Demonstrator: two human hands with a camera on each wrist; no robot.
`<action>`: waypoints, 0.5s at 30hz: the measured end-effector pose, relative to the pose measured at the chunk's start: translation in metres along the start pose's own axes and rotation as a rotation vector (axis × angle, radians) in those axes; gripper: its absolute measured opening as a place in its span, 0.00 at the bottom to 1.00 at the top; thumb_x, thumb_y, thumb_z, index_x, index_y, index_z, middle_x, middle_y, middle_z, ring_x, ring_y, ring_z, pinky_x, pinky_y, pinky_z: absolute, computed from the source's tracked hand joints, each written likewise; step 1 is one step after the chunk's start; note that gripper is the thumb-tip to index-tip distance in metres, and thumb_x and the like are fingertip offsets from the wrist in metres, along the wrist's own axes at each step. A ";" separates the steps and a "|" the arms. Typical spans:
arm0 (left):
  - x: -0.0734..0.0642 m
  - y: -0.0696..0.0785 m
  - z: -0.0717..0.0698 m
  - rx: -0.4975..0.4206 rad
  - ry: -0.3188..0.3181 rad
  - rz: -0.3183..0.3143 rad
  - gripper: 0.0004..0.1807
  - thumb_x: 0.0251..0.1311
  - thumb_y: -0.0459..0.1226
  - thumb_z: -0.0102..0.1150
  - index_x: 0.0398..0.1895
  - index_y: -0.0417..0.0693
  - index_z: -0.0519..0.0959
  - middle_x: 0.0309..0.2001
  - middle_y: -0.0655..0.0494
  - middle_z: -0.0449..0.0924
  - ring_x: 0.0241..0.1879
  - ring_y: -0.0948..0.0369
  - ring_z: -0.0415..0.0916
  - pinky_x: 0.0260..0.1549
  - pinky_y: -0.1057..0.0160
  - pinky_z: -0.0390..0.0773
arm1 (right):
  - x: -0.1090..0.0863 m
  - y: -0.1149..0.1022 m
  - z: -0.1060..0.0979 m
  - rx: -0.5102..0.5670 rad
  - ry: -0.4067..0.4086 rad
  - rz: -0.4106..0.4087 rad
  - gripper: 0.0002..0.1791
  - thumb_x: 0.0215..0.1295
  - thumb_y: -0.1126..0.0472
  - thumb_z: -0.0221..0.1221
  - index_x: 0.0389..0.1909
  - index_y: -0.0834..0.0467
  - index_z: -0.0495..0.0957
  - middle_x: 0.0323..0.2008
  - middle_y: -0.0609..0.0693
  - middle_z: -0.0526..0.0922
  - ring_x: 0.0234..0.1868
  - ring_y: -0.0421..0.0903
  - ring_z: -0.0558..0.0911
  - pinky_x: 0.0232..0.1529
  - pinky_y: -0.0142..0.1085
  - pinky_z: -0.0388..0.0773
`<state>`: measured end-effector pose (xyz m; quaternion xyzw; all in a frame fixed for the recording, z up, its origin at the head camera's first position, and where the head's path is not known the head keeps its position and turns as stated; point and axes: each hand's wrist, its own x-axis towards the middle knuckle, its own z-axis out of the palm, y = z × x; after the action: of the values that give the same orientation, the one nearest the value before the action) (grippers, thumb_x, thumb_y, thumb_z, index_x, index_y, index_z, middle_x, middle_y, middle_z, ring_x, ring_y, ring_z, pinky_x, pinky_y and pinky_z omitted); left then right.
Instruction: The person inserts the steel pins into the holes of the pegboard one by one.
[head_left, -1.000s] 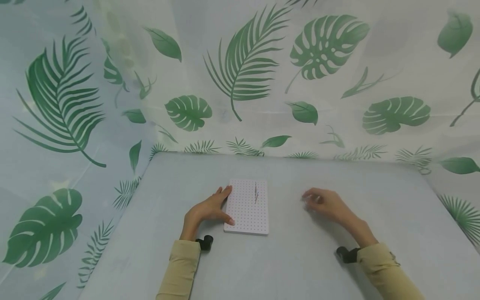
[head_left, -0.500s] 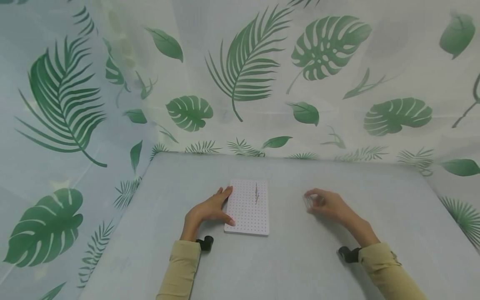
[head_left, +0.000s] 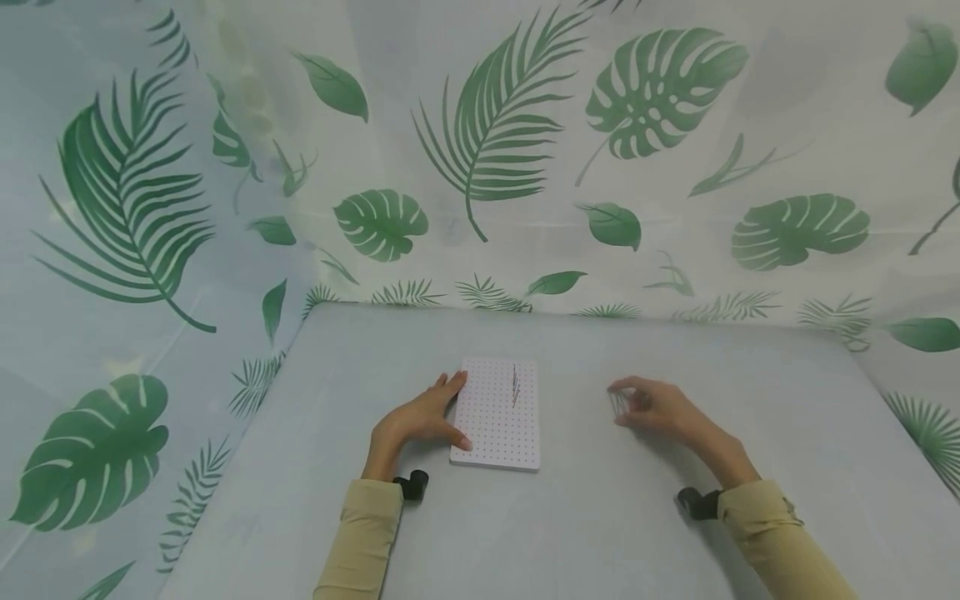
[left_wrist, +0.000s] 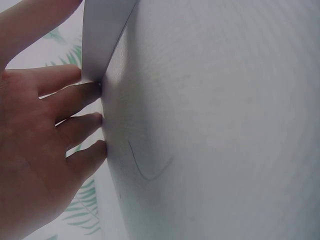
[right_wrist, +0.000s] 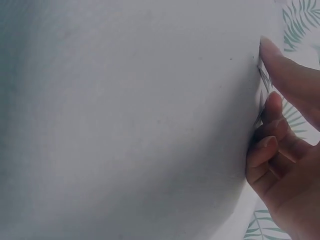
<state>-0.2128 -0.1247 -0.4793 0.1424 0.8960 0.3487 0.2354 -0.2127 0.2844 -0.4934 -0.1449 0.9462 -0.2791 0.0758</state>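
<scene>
**Left hand (head_left: 418,419) braced a dotted pad (head_left: 487,437) while right hand (head_left: 662,408) held thin strips (head_left: 617,404)**

At the left, the hand lay along the pad's left side, thumb and forefinger spread wide and fairly straight. The thumb touched the near corner and the forefinger the far part of the edge — a span that probably kept the pad from sliding. The pad lay flat on the pale table (head_left: 570,525), between the hands. Near its far right corner were slender dark lines (head_left: 515,387), too small to tell whether loose pieces or marks. Well to the right, low over the table, the other hand's forefinger and thumb curved with a small gap between them, the strips spanning it — seemingly to keep them gathered. Its remaining fingers were curled inward.
</scene>
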 end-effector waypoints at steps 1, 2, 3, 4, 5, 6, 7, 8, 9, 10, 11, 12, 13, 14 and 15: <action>0.000 0.000 0.000 0.002 0.001 0.000 0.65 0.46 0.42 0.83 0.84 0.45 0.49 0.84 0.49 0.45 0.84 0.50 0.35 0.81 0.44 0.43 | 0.000 0.000 0.000 0.000 0.001 -0.001 0.28 0.56 0.57 0.75 0.57 0.61 0.80 0.33 0.50 0.84 0.36 0.46 0.81 0.40 0.43 0.80; 0.000 0.000 0.000 0.005 0.002 0.000 0.65 0.46 0.42 0.83 0.84 0.45 0.49 0.84 0.49 0.45 0.84 0.50 0.35 0.81 0.44 0.43 | 0.000 -0.001 0.000 0.003 0.001 0.005 0.28 0.56 0.57 0.75 0.57 0.61 0.81 0.33 0.50 0.84 0.36 0.45 0.81 0.39 0.42 0.80; 0.000 0.000 0.001 0.009 0.002 -0.001 0.65 0.46 0.42 0.83 0.84 0.46 0.49 0.84 0.49 0.45 0.84 0.50 0.35 0.81 0.44 0.43 | -0.001 -0.001 0.000 0.005 0.004 0.011 0.28 0.55 0.57 0.75 0.56 0.61 0.81 0.33 0.50 0.84 0.36 0.45 0.81 0.39 0.42 0.80; 0.000 0.000 0.001 0.011 0.002 -0.001 0.65 0.46 0.42 0.82 0.84 0.46 0.49 0.84 0.49 0.45 0.84 0.50 0.35 0.81 0.44 0.44 | -0.001 -0.001 -0.001 0.007 0.010 0.016 0.28 0.55 0.57 0.75 0.56 0.61 0.81 0.33 0.50 0.84 0.35 0.45 0.81 0.39 0.41 0.80; 0.000 0.000 0.001 0.010 0.002 -0.002 0.65 0.46 0.42 0.82 0.84 0.46 0.49 0.84 0.49 0.45 0.84 0.50 0.35 0.81 0.44 0.44 | -0.001 -0.001 -0.001 0.011 0.015 0.019 0.28 0.54 0.57 0.76 0.55 0.61 0.81 0.33 0.50 0.84 0.35 0.45 0.81 0.38 0.41 0.79; 0.000 0.000 0.001 0.011 0.001 -0.002 0.65 0.47 0.42 0.82 0.84 0.46 0.49 0.84 0.49 0.45 0.84 0.50 0.35 0.81 0.44 0.44 | -0.002 -0.001 -0.001 0.014 0.022 0.018 0.28 0.53 0.57 0.76 0.54 0.61 0.81 0.33 0.50 0.84 0.35 0.45 0.81 0.37 0.40 0.79; 0.000 0.000 0.002 0.010 0.001 -0.001 0.65 0.47 0.42 0.82 0.84 0.46 0.49 0.84 0.50 0.45 0.84 0.50 0.35 0.81 0.44 0.44 | -0.002 -0.002 -0.001 0.016 0.030 0.019 0.28 0.53 0.57 0.76 0.53 0.61 0.81 0.33 0.50 0.84 0.34 0.45 0.81 0.37 0.40 0.79; 0.000 0.000 0.002 0.010 0.001 -0.003 0.65 0.47 0.42 0.82 0.84 0.46 0.49 0.84 0.50 0.45 0.84 0.50 0.35 0.81 0.44 0.44 | -0.002 -0.002 -0.001 0.021 0.038 0.020 0.27 0.52 0.57 0.77 0.52 0.61 0.81 0.33 0.51 0.84 0.34 0.45 0.81 0.36 0.39 0.78; 0.000 0.001 0.001 0.007 0.001 -0.003 0.65 0.46 0.42 0.82 0.84 0.46 0.49 0.84 0.50 0.45 0.84 0.50 0.35 0.81 0.44 0.43 | -0.002 -0.003 -0.002 0.024 0.047 0.017 0.27 0.52 0.58 0.77 0.51 0.61 0.81 0.33 0.51 0.84 0.34 0.45 0.81 0.36 0.39 0.78; 0.000 0.001 0.001 0.005 0.002 -0.004 0.65 0.46 0.42 0.82 0.84 0.46 0.49 0.84 0.50 0.45 0.84 0.50 0.35 0.81 0.44 0.43 | -0.002 -0.003 -0.002 0.026 0.057 0.010 0.26 0.51 0.58 0.77 0.51 0.61 0.80 0.33 0.51 0.84 0.33 0.45 0.80 0.35 0.38 0.78; 0.000 0.001 0.001 0.004 0.003 -0.006 0.65 0.46 0.42 0.83 0.84 0.46 0.49 0.84 0.50 0.45 0.84 0.50 0.35 0.81 0.44 0.43 | -0.002 -0.004 -0.002 0.025 0.065 0.006 0.26 0.51 0.59 0.77 0.50 0.61 0.80 0.33 0.51 0.84 0.33 0.44 0.80 0.34 0.38 0.78; 0.000 0.001 0.001 0.004 0.004 -0.006 0.65 0.46 0.42 0.83 0.84 0.46 0.49 0.84 0.50 0.45 0.84 0.50 0.35 0.81 0.44 0.43 | -0.002 -0.004 -0.002 0.027 0.076 0.001 0.25 0.52 0.60 0.77 0.49 0.61 0.80 0.33 0.51 0.84 0.33 0.44 0.80 0.34 0.37 0.77; 0.000 0.001 0.001 0.004 0.005 -0.008 0.65 0.46 0.42 0.83 0.84 0.46 0.49 0.84 0.50 0.45 0.84 0.50 0.35 0.81 0.44 0.43 | -0.001 -0.005 -0.002 0.028 0.086 0.001 0.24 0.52 0.60 0.76 0.49 0.60 0.80 0.33 0.51 0.85 0.32 0.43 0.80 0.34 0.36 0.77; 0.000 0.001 0.001 0.005 0.005 -0.010 0.65 0.46 0.42 0.83 0.84 0.46 0.49 0.84 0.50 0.45 0.84 0.50 0.35 0.81 0.45 0.43 | -0.001 -0.005 -0.002 0.028 0.098 -0.004 0.23 0.52 0.61 0.76 0.48 0.60 0.80 0.34 0.52 0.85 0.32 0.43 0.81 0.33 0.36 0.78; 0.000 0.001 0.001 0.005 0.006 -0.011 0.65 0.46 0.42 0.83 0.84 0.46 0.49 0.84 0.50 0.45 0.84 0.50 0.35 0.81 0.44 0.44 | -0.001 -0.005 -0.002 0.026 0.112 -0.009 0.21 0.53 0.62 0.76 0.47 0.60 0.80 0.34 0.52 0.86 0.32 0.43 0.81 0.33 0.36 0.78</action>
<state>-0.2122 -0.1237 -0.4789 0.1371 0.8983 0.3456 0.2341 -0.2114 0.2810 -0.4891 -0.1326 0.9446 -0.2995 0.0233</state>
